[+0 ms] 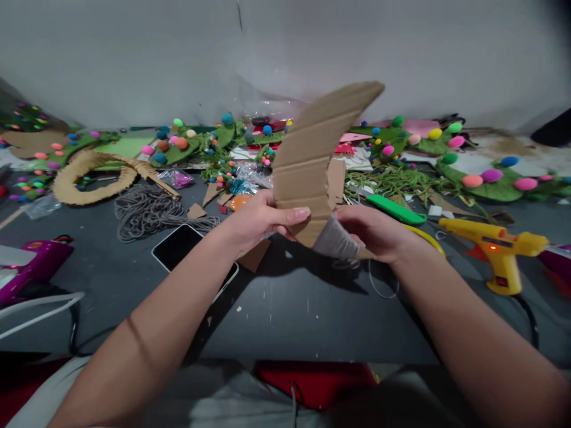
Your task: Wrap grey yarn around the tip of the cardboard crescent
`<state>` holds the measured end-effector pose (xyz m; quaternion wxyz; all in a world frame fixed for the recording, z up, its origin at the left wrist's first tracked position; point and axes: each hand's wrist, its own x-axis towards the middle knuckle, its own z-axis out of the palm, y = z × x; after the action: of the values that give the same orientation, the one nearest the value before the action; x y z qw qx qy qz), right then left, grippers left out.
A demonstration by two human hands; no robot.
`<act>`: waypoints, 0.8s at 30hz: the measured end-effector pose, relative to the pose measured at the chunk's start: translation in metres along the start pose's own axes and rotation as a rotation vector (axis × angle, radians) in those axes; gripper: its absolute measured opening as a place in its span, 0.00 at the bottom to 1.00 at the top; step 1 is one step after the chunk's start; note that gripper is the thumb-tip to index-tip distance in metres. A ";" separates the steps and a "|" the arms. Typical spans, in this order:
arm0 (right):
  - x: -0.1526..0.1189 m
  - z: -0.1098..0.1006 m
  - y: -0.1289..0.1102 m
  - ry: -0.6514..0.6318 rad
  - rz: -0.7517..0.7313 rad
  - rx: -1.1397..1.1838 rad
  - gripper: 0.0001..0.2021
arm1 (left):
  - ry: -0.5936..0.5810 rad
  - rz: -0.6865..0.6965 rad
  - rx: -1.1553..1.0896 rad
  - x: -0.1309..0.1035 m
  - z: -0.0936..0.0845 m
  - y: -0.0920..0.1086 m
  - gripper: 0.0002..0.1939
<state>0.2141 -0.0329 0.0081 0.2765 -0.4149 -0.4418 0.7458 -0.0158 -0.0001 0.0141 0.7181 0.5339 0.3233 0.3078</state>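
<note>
A curved, pointed piece of cardboard [307,157] is held up over the dark table, its tip toward the upper right. Grey yarn [338,241] is wrapped around its lower right end. My left hand [272,219] grips the cardboard's lower left part, thumb across its front. My right hand [368,229] is closed at the yarn-wrapped end, with some of its fingers hidden behind the piece. A loose strand of yarn [383,294] hangs in a loop below my right hand.
A phone [176,246] and a heap of grey yarn [145,208] lie left. Further left is a cardboard ring [96,193]. A yellow glue gun [499,244] and a green-handled tool [397,208] are right. Green leaves with pompoms [491,178] line the back.
</note>
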 end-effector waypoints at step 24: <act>-0.018 0.003 -0.013 0.047 -0.069 -0.155 0.13 | 0.011 0.021 0.353 -0.003 -0.003 0.007 0.12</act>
<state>0.2207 -0.0424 0.0272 0.2793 -0.4369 -0.5056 0.6896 -0.0210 0.0013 0.0206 0.6080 0.6535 0.3706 0.2566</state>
